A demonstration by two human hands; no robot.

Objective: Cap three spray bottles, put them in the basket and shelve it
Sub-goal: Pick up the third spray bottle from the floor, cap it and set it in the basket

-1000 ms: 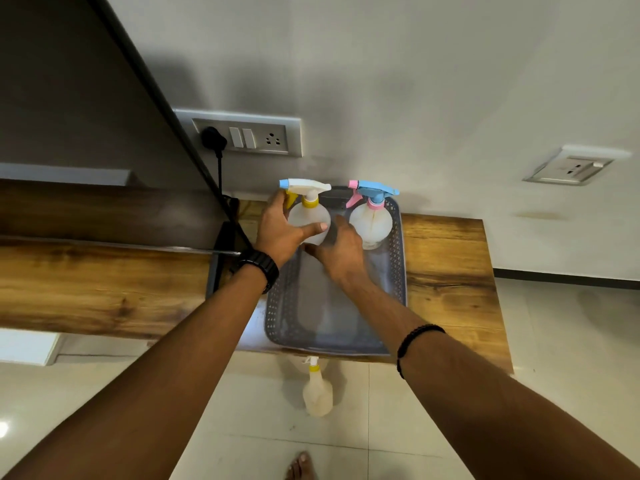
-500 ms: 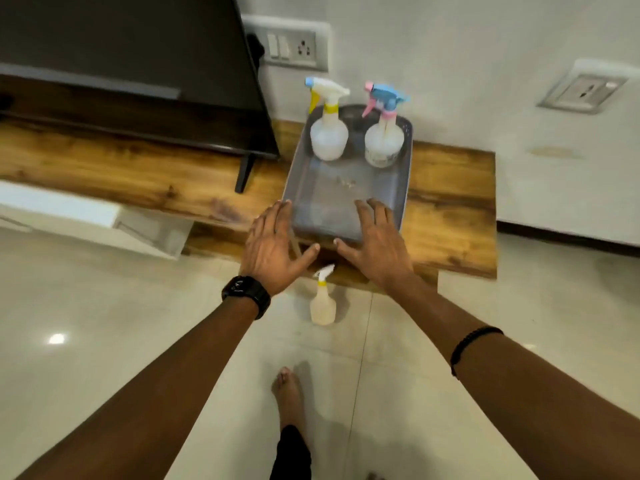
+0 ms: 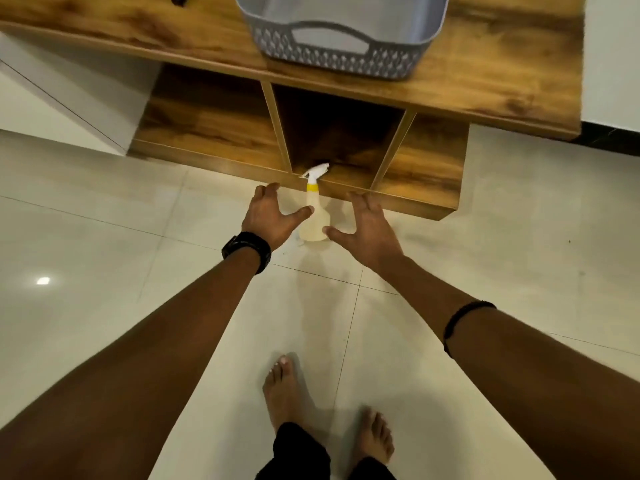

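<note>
Both hands have dropped from the basket's near edge down to floor level since half a second ago, and the view has tipped downward with them. Left hand (image 3: 268, 213), black watch (image 3: 246, 251) on the wrist, is spread open on the left of the third spray bottle (image 3: 313, 216); its thumb lies against or just in front of the bottle's shoulder, contact uncertain. Right hand (image 3: 367, 225), also spread with fingers apart, is on the bottle's right, thumb tip near the base. Neither hand is closed on anything.

Bottle: translucent, yellow collar, white trigger head on, standing upright on the pale floor tiles (image 3: 104, 209), just in front of the lower wooden shelf unit (image 3: 419, 174) and its middle open compartment.

Grey perforated basket (image 3: 332, 53) sits on the upper wooden top (image 3: 502, 74), near end with handle cutout in view; the far end is cut off by the frame. Black band (image 3: 465, 315) on the right forearm. Two bare feet at bottom centre.
</note>
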